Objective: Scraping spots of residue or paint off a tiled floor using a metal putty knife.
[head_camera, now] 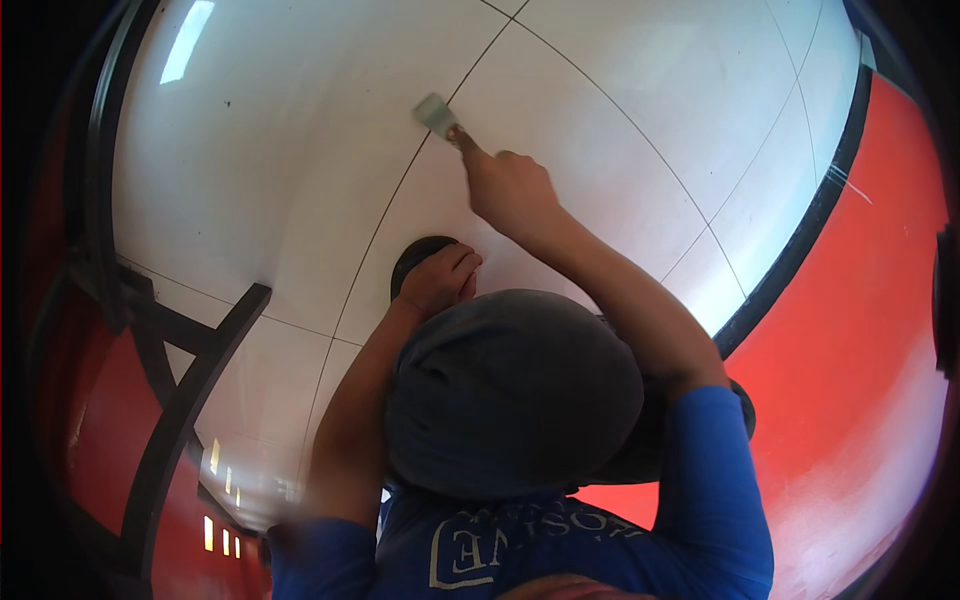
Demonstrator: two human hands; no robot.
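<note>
My right hand [514, 187] grips a scraper, its index finger stretched along the tool towards the flat, slightly blurred blade [436, 114]. The blade lies over a dark joint of the glossy white tiled floor [300, 165]; whether it touches the floor cannot be told. Its handle is mostly hidden in the hand. Nearer to me, my left hand [442, 277] has its fingers bent, in front of a dark rounded thing, perhaps a shoe [420, 253], beside my knee in dark cloth [517, 390]. What lies under those fingers is hidden.
On the left stands a dark frame with bars [199, 390], like part of furniture, before a red surface. On the right a red wall [847, 300] meets the floor along a black skirting strip [806, 247]. A small dark speck [228, 103] lies on the tiles at upper left.
</note>
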